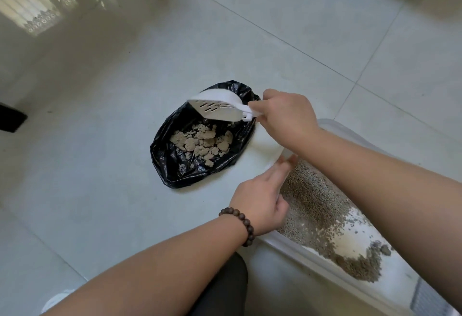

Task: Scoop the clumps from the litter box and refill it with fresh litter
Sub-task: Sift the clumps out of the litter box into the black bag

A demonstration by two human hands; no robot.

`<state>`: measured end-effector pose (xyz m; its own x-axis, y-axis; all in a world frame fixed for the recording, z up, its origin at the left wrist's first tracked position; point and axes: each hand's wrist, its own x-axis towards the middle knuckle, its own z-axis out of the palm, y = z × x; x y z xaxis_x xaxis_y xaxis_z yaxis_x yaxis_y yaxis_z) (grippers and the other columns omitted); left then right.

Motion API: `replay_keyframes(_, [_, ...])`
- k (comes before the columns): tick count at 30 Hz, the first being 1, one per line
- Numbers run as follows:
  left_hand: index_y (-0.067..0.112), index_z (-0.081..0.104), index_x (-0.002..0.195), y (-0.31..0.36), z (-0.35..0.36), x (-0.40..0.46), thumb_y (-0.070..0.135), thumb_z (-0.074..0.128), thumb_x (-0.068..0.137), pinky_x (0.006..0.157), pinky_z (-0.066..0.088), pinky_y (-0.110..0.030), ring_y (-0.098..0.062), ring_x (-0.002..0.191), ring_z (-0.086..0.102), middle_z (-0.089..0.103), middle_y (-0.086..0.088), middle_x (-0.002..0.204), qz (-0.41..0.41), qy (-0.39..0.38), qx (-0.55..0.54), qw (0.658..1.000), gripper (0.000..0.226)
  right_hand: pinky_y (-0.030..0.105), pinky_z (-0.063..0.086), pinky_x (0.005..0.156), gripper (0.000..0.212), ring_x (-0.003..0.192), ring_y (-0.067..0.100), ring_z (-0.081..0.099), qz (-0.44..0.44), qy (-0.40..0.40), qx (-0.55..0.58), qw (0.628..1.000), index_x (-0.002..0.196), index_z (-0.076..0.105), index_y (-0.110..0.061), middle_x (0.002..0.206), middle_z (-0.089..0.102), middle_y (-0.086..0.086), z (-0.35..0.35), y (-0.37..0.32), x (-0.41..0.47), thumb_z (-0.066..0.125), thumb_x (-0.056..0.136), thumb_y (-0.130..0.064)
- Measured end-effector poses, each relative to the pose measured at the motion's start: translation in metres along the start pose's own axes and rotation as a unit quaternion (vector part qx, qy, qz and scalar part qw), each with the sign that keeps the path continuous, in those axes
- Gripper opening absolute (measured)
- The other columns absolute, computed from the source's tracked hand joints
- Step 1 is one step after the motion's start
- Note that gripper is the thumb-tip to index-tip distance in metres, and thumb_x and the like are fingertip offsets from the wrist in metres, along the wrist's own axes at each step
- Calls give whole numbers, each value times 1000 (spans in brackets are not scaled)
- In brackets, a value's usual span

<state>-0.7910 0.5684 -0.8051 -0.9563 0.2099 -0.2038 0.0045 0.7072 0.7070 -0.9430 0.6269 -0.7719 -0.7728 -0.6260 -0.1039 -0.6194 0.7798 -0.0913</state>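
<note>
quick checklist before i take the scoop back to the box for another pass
1. Scoop emptied: ok, tipped over the bag, nothing visible left in it.
2. Right hand grip on the handle: ok.
3. Black bag open, clumps inside: ok.
4. Spill on the floor beside the bag: ok, none seen.
5. Left hand steadying the litter box: ok, fingers at its rim.
6. Clumps left in the litter: cannot tell.
</note>
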Motion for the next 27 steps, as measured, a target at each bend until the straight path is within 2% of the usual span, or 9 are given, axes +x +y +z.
replay_keyframes(3, [42, 3, 148, 3, 0, 0, 20, 47, 82, 71, 52, -29, -23, 85, 65, 42, 4, 147, -8, 1, 7, 1000, 83, 32, 40, 60, 18, 82, 29, 57, 54, -6, 69, 996, 101, 67, -22, 88, 56, 4, -16, 22, -19, 54, 87, -22])
replay_keyframes(8, [43, 9, 148, 12, -1, -2, 19, 52, 84, 62, 39, -20, -18, 66, 55, 61, -7, 123, -27, 9, 19, 999, 81, 32, 48, 75, 31, 94, 21, 61, 187, 19, 206, 960, 111, 68, -30, 97, 68, 1, -51, 63, -83, 61, 81, -25])
replay_keyframes(10, [42, 12, 149, 15, 1, -3, 18, 53, 84, 61, 40, -22, -14, 61, 49, 63, -6, 119, -31, 14, 17, 999, 81, 28, 45, 76, 36, 92, 19, 62, 239, 37, 251, 937, 116, 66, -29, 94, 68, -1, -62, 79, -119, 67, 80, -27])
replay_keyframes(12, [41, 15, 149, 17, 5, -4, 17, 55, 83, 57, 38, -24, -11, 56, 48, 65, -3, 102, -37, 24, 11, 999, 80, 25, 40, 74, 40, 86, 17, 59, 300, 57, 283, 909, 118, 63, -27, 87, 62, -3, -66, 93, -160, 71, 79, -28])
replay_keyframes(14, [43, 14, 148, 19, 9, -5, 16, 56, 83, 50, 34, -23, -8, 52, 48, 59, 4, 78, -48, 32, 8, 998, 82, 27, 44, 72, 38, 77, 18, 60, 363, 88, 300, 878, 114, 63, -25, 80, 59, -6, -64, 107, -204, 73, 78, -29])
replay_keyframes(16, [46, 14, 147, 23, 15, -6, 16, 57, 82, 47, 32, -23, -9, 50, 49, 56, 5, 69, -62, 39, 11, 997, 83, 33, 52, 68, 29, 68, 16, 63, 423, 122, 314, 841, 103, 61, -25, 75, 60, -8, -57, 118, -248, 74, 77, -27])
replay_keyframes(20, [43, 16, 147, 37, 30, -5, 15, 59, 81, 50, 36, -26, -14, 52, 51, 56, 2, 66, -87, 57, 12, 995, 83, 24, 41, 59, 16, 69, 13, 58, 516, 177, 299, 783, 88, 58, -19, 73, 57, -8, -33, 131, -325, 70, 81, -25])
replay_keyframes(24, [40, 17, 148, 47, 41, -2, 13, 59, 81, 57, 42, -32, -21, 57, 54, 61, -5, 73, -97, 69, 4, 993, 83, 27, 36, 68, 16, 79, 18, 53, 589, 193, 279, 733, 89, 59, -13, 89, 63, 4, 8, 142, -369, 67, 84, -27])
replay_keyframes(27, [41, 16, 147, 48, 45, 1, 12, 59, 83, 67, 47, -34, -25, 68, 58, 57, 3, 88, -93, 77, 4, 993, 82, 26, 33, 70, 21, 81, 17, 49, 608, 191, 275, 720, 94, 59, -8, 97, 60, 9, 37, 147, -380, 64, 86, -27])
